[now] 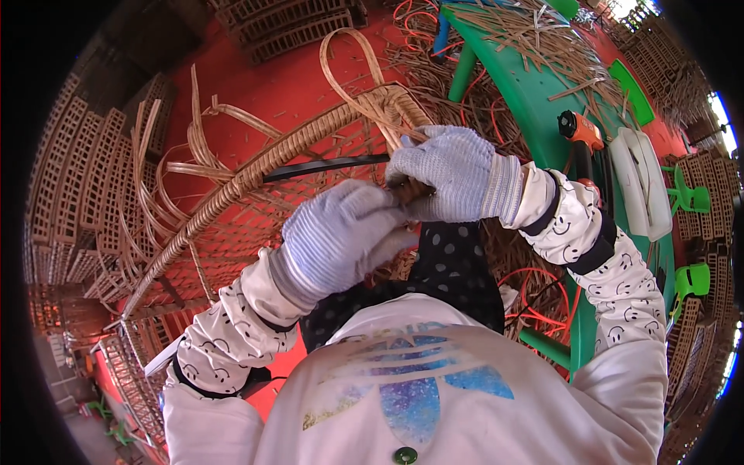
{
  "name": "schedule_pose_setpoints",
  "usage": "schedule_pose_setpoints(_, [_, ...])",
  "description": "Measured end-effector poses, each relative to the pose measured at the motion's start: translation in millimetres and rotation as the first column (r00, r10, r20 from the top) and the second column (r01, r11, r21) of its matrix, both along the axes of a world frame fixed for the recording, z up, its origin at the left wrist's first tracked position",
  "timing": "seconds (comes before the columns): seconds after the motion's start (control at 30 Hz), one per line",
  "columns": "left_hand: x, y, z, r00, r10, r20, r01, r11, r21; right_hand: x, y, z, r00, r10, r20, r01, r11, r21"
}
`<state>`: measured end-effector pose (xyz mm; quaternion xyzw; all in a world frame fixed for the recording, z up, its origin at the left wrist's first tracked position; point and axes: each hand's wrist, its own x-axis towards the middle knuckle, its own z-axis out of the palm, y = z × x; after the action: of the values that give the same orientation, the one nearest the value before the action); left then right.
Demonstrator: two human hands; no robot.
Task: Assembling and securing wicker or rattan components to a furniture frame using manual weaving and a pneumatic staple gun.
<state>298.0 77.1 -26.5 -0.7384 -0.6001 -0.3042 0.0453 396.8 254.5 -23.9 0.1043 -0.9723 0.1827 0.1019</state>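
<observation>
Both my hands wear pale blue-grey knitted gloves. A large woven rattan frame [298, 138] with a thickly wrapped rim lies in front of me, its open lattice below. My right hand [446, 174] is closed at the rim's near right end, where a looped tan rattan strip [329, 66] runs down into its fingers. My left hand [341, 236] is curled just to the left, fingertips meeting the right hand. Something dark brown [415, 188] shows between the two hands; its kind is hard to tell. A black bar [325, 167] passes behind the fingers.
Loose strip ends [198, 128] stick up from the rim's left part. On the right, a green table [535, 128] carries cut strips [542, 46], an orange-and-black power tool [581, 136] and a white case [642, 186]. Orange hose [535, 302] and scraps lie beneath. Stacked brown woven panels [70, 170] stand left.
</observation>
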Motion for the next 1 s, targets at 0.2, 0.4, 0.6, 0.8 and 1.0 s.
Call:
schedule_pose_setpoints(0.2, [-1.5,10.8,2.2,0.916,0.229,0.329,-0.140,0.952,-0.272,-1.7,-2.5,4.4,0.998,-0.057,0.021,0.056,0.998,0.030])
schedule_pose_setpoints(0.4, [-5.7,12.5,1.2,0.789,0.307,0.533,-0.072,0.906,-0.417,-6.9,0.3,29.1,0.977,-0.114,0.178,0.095,0.989,0.117])
schedule_pose_setpoints(0.6, [-16.7,18.2,-0.1,0.901,0.039,0.432,0.124,0.932,-0.342,-23.7,5.4,40.8,0.905,-0.150,0.399,0.014,0.946,0.323])
schedule_pose_setpoints(0.8, [-23.5,22.0,1.2,0.878,0.035,0.476,0.198,0.880,-0.431,9.9,31.7,39.6,0.997,-0.016,-0.071,0.022,0.996,0.088])
schedule_pose_setpoints(1.0, [-19.3,24.7,4.5,0.786,0.271,0.556,0.157,0.782,-0.603,150.2,165.8,46.6,0.614,-0.664,-0.426,0.502,0.746,-0.438])
